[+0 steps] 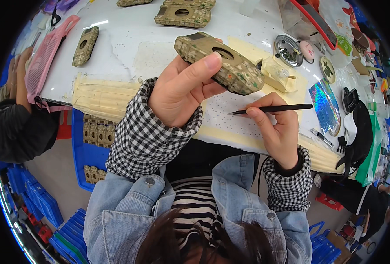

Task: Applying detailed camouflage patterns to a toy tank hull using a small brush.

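Observation:
My left hand [184,86] grips a camouflage-patterned housing [243,77] with an oval opening, tilted above the table. The thumb lies on its face beside the opening; the fingers go underneath, partly hidden. Lower and to the right, my right hand [276,127] pinches black tweezers [287,107], whose fine tip points left over a white sheet [221,108] dotted with many small dark specks. I cannot make out whether the tip holds anything. The tweezers and the housing are apart.
More camouflage housings [184,16] lie at the far side, one [85,46] at the left near a pink basket [50,57]. A metal dish [288,50] and clear box [305,26] stand far right. Below the table's left edge is a blue crate [78,149] of housings. People sit left and right.

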The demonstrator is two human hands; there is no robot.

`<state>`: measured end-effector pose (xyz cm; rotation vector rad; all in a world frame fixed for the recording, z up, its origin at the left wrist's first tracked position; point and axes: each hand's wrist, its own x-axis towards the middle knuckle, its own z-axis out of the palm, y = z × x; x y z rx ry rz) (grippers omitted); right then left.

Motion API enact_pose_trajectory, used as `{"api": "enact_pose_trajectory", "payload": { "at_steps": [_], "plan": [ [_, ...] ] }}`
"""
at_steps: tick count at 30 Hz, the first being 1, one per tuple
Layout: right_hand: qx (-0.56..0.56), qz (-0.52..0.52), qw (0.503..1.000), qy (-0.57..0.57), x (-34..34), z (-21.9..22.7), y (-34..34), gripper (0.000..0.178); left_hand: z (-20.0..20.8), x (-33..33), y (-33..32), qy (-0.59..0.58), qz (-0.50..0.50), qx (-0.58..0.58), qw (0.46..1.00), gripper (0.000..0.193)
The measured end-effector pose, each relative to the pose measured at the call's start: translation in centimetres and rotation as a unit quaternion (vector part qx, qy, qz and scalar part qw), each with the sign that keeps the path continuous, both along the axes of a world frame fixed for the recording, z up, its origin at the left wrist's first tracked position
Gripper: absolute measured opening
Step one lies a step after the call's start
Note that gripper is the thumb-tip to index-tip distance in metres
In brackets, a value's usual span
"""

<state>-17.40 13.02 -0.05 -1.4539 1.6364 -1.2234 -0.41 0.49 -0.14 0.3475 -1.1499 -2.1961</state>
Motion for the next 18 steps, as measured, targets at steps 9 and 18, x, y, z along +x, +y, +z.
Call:
{"api": "enact_pose_trajectory", "payload": {
  "at_steps": [9,18],
  "plan": [
    [0.013,0.016,1.0,-0.016,-0.08,-0.01,0.11,0.011,-0.19,-0.11,-0.04,0.002,-0.003,0.0,1.0,0.051],
    [0.02,0.01,1.0,-0.005,-0.13,0.03,0.17,0.013,-0.25,-0.04,-0.08,0.0,-0.006,-0.002,1.0,0.05]
  ]
}}
